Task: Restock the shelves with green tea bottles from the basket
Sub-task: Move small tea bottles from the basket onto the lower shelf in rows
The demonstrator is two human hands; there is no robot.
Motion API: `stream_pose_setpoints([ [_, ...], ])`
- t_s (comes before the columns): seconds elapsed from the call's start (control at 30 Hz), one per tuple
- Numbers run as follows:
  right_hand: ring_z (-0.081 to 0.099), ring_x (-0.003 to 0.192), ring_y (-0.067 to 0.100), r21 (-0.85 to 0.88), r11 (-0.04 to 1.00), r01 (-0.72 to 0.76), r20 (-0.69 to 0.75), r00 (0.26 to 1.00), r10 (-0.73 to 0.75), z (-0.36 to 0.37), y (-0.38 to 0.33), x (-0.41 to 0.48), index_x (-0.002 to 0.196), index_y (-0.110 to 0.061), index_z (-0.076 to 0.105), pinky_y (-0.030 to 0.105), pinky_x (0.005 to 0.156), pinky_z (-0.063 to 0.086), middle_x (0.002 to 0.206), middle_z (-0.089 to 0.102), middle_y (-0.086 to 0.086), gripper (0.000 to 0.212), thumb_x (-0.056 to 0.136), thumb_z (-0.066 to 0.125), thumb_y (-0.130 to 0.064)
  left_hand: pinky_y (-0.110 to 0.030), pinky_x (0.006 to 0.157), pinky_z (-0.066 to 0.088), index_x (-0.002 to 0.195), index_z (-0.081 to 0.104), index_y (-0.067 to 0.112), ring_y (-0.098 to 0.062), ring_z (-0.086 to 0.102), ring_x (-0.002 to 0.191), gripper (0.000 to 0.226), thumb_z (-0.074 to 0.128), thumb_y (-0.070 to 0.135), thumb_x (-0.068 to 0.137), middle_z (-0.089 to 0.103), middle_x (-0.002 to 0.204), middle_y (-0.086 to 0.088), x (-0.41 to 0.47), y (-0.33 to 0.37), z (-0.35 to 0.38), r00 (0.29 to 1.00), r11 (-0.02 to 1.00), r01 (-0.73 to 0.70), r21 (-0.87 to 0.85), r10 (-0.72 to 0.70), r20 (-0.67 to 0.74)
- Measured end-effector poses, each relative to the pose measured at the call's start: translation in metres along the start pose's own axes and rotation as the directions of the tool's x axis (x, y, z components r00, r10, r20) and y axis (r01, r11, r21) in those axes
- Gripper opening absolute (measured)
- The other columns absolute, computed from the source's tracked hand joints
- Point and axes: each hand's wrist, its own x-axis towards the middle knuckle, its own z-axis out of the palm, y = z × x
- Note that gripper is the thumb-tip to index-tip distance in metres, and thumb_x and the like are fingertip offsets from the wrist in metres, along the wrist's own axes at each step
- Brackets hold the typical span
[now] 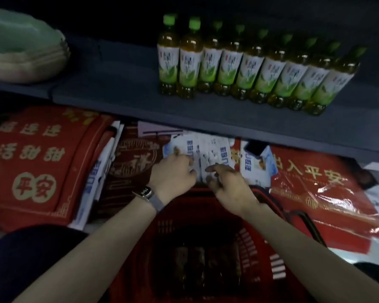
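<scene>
Several green tea bottles (249, 68) with green caps stand in a row on the right part of the dark shelf (123, 84). A red plastic basket (256, 246) sits below me, and dark bottles (206, 265) lie dimly on its bottom. My left hand (173, 171), with a watch on the wrist, hovers over the basket's far rim, fingers loosely curled and holding nothing. My right hand (225, 182) is close beside it, fingers relaxed and spread, also holding nothing. Both hands are well below the shelf, in front of white and blue packets (208, 149).
Red mats with gold characters (37, 162) lie under the shelf at left, and a red plastic-wrapped mat (319, 193) at right. A stack of pale green bags (20, 51) sits at the shelf's left end. Bare shelf surface lies left of the bottles.
</scene>
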Motion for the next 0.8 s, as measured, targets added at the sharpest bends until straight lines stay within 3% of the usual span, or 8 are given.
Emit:
stream_pose_setpoints([
  [0.07,0.068,0.112,0.029,-0.041,0.999,-0.036,0.088,0.995,0.040,0.015,0.012,-0.021,0.122,-0.026,0.066,0.043,0.092,0.058,0.121,0.071,0.003,0.032,0.093,0.056,-0.033,-0.037,0.086,0.055,0.121,0.067,0.032,-0.030,0.066,0.109,0.029,0.057,0.040,0.095,0.067,0.122,-0.002,-0.013,-0.007,0.022,0.992,0.999,0.009,0.043,-0.014,0.124],
  [0.17,0.067,0.120,0.032,-0.054,0.999,0.000,0.147,0.989,0.008,0.038,0.030,-0.046,0.125,-0.021,0.067,0.047,0.098,0.056,0.136,0.064,0.001,0.047,0.083,0.050,-0.034,-0.040,0.090,0.056,0.122,0.066,0.025,-0.033,0.066,0.111,0.034,0.059,0.043,0.094,0.065,0.123,-0.007,-0.025,-0.017,0.053,0.963,0.992,0.015,0.122,-0.047,0.266],
  [0.3,0.071,0.109,0.032,-0.083,0.996,0.023,0.021,1.000,-0.021,0.050,0.033,-0.064,0.116,-0.019,0.071,0.045,0.085,0.061,0.128,0.067,-0.003,0.030,0.088,0.060,-0.023,-0.038,0.091,0.052,0.128,0.065,0.023,-0.034,0.063,0.116,0.038,0.059,0.044,0.096,0.062,0.126,-0.010,-0.034,-0.025,0.081,0.933,0.986,0.024,0.166,-0.082,0.350],
  [0.43,0.066,0.115,0.033,-0.150,0.988,-0.028,0.175,0.983,0.055,0.063,0.039,-0.076,0.119,-0.016,0.069,0.044,0.089,0.057,0.125,0.068,0.004,0.026,0.096,0.061,-0.025,-0.039,0.092,0.053,0.129,0.065,0.022,-0.034,0.063,0.118,0.039,0.058,0.041,0.096,0.061,0.130,-0.010,-0.041,-0.036,0.110,0.889,0.980,0.041,0.196,-0.126,0.440],
  [0.6,0.068,0.115,0.037,-0.174,0.979,-0.103,0.358,0.920,0.160,0.103,0.069,-0.083,0.115,-0.021,0.066,0.047,0.091,0.058,0.124,0.069,0.006,0.043,0.086,0.042,-0.043,-0.036,0.092,0.058,0.131,0.066,0.015,-0.032,0.066,0.116,0.040,0.059,0.031,0.095,0.063,0.134,-0.012,-0.045,-0.055,0.151,0.768,0.964,0.080,0.252,-0.221,0.601],
  [0.67,0.069,0.113,0.039,-0.204,0.965,-0.164,0.441,0.865,0.240,0.112,0.072,-0.086,0.114,-0.022,0.067,0.045,0.089,0.058,0.124,0.070,0.009,0.040,0.088,0.045,-0.042,-0.033,0.094,0.056,0.137,0.062,0.010,-0.032,0.064,0.122,0.045,0.058,0.030,0.097,0.061,0.138,-0.014,-0.047,-0.066,0.171,0.740,0.965,0.134,0.225,-0.249,0.625],
  [0.73,0.070,0.110,0.038,-0.245,0.946,-0.215,0.489,0.815,0.311,0.116,0.069,-0.087,0.114,-0.020,0.069,0.042,0.087,0.058,0.121,0.072,0.012,0.035,0.090,0.053,-0.040,-0.030,0.083,0.053,0.129,0.066,0.008,-0.030,0.066,0.116,0.040,0.059,0.032,0.099,0.066,0.130,-0.013,-0.048,-0.076,0.191,0.710,0.960,0.206,0.190,-0.280,0.647],
  [0.8,0.073,0.108,0.035,-0.242,0.924,-0.295,0.510,0.771,0.380,0.132,0.074,-0.084,0.109,-0.018,0.072,0.044,0.090,0.060,0.114,0.075,0.012,0.047,0.081,0.049,-0.047,-0.029,0.081,0.051,0.123,0.070,0.008,-0.029,0.067,0.114,0.042,0.062,0.042,0.099,0.068,0.122,-0.008,-0.048,-0.086,0.211,0.673,0.942,0.312,0.126,-0.312,0.670],
])
